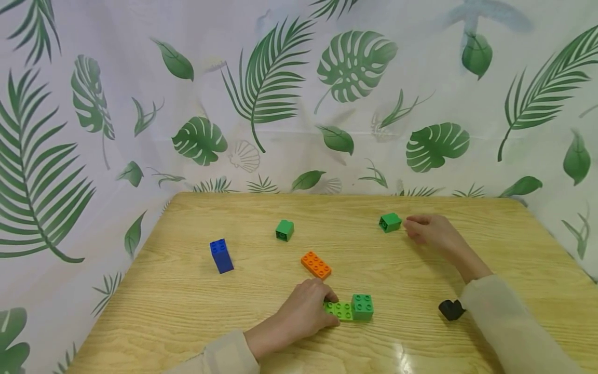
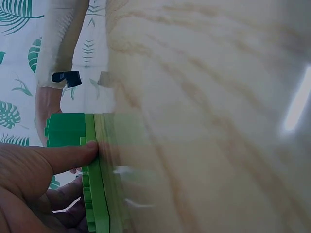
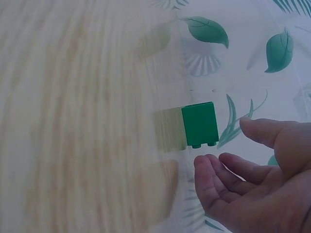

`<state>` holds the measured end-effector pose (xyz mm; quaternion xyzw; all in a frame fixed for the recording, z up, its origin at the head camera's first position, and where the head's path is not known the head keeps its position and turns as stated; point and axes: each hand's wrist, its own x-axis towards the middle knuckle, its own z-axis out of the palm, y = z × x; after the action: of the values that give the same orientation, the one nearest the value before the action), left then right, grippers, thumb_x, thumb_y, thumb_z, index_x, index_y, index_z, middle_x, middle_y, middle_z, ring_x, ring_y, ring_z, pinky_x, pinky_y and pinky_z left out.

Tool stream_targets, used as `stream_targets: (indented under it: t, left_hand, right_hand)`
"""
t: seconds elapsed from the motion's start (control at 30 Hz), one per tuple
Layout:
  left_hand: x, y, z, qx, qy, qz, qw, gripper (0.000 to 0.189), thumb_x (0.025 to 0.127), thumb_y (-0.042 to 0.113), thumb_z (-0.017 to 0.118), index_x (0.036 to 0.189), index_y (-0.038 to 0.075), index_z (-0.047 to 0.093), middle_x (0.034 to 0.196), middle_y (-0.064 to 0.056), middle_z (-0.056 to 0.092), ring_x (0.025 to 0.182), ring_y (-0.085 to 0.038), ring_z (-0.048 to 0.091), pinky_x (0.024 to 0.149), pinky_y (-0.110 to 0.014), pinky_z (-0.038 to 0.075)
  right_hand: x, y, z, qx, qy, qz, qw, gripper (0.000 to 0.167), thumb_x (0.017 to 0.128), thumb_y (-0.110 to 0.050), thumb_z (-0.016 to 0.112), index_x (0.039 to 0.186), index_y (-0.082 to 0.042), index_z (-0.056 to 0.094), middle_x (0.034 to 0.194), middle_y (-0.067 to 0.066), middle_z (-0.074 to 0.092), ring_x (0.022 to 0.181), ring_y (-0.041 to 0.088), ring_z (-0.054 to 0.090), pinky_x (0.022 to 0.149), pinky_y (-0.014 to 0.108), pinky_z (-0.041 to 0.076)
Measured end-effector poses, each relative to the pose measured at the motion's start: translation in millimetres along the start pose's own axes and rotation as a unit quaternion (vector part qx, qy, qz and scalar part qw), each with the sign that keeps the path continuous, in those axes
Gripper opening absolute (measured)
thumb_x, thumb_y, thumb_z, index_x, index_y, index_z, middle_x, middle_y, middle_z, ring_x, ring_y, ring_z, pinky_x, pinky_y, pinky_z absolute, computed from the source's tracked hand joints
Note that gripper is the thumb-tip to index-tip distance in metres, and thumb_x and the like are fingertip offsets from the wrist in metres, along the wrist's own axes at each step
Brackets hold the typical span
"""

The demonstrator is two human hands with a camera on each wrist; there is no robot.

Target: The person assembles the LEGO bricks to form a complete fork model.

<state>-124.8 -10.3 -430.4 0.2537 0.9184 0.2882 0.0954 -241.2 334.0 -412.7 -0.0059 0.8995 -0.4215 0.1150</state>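
Holding one lime brick (image 1: 344, 311), three greens (image 1: 390, 222) visible

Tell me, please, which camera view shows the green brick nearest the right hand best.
The right wrist view: the green brick appears largest there, unobstructed, near the right hand. The head view shows it smaller, with its underside visible. I cannot make it out in the left wrist view.

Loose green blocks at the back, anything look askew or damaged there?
The left green block and right green block both lie on their sides, hollow undersides showing, while the front green block sits studs-up on the lime plate. No visible damage.
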Motion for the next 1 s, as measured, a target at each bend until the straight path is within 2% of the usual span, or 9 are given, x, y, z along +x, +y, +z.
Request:
stream_targets:
  t: [0.3,0.47,0.57,0.77,0.9,1.0]
  left_hand:
    - [-0.9,0.3,-0.7,-0.005,-0.002,0.003,1.0000,0.034,0.077,0.023,0.094,0.106,0.010,0.081,0.099,0.004,0.069,0.096,-0.011,0.060,0.088,-0.030,0.050]
    - [-1.3,0.7,-1.0,-0.004,-0.002,0.002,1.0000,0.035,0.078,0.023,0.093,0.107,0.010,0.081,0.099,0.004,0.069,0.096,-0.010,0.060,0.088,-0.030,0.049]
    - [-1.7,1.1,-0.9,-0.008,-0.002,0.001,1.0000,0.035,0.078,0.022,0.093,0.107,0.009,0.080,0.099,0.002,0.069,0.097,-0.012,0.060,0.088,-0.030,0.049]
    - [-1.7,1.6,-1.1,-0.010,0.000,0.003,0.9999,0.035,0.078,0.022,0.093,0.107,0.008,0.080,0.099,0.001,0.069,0.097,-0.014,0.060,0.088,-0.031,0.049]
    - [-1.5,1.4,-0.9,-0.008,-0.002,0.001,1.0000,0.036,0.078,0.023,0.093,0.108,0.008,0.080,0.101,0.000,0.069,0.099,-0.015,0.061,0.089,-0.032,0.050]
    - [-1.5,0.6,-0.2,-0.006,-0.001,0.003,1.0000,0.035,0.078,0.022,0.093,0.107,0.008,0.080,0.101,0.000,0.069,0.099,-0.015,0.061,0.089,-0.031,0.050]
  right_hand:
    - [17.5,2,8,0.005,0.022,-0.006,0.9997,0.077,0.108,-0.049,0.048,0.152,0.013,0.037,0.138,0.036,0.054,0.122,0.045,0.059,0.095,0.047,0.055]
    - [26.4,4,15,-0.010,0.047,-0.008,0.9988,0.073,0.107,-0.047,0.052,0.147,0.014,0.045,0.135,0.035,0.056,0.115,0.041,0.061,0.085,0.039,0.057]
    - [28.2,3,18,-0.023,0.053,-0.012,0.9982,0.071,0.107,-0.046,0.053,0.144,0.014,0.049,0.134,0.034,0.056,0.112,0.041,0.061,0.082,0.039,0.055]
    - [26.2,-4,20,-0.036,0.045,-0.012,0.9983,0.070,0.108,-0.044,0.053,0.144,0.015,0.047,0.143,0.037,0.049,0.115,0.042,0.057,0.091,0.049,0.051]
    - [25.7,-6,22,-0.040,0.044,-0.019,0.9981,0.067,0.107,-0.042,0.056,0.143,0.014,0.050,0.147,0.036,0.046,0.128,0.049,0.050,0.102,0.058,0.045]
    - [25.8,-5,23,-0.039,0.046,-0.033,0.9976,0.064,0.106,-0.039,0.059,0.141,0.014,0.052,0.144,0.036,0.050,0.131,0.052,0.047,0.104,0.060,0.044]
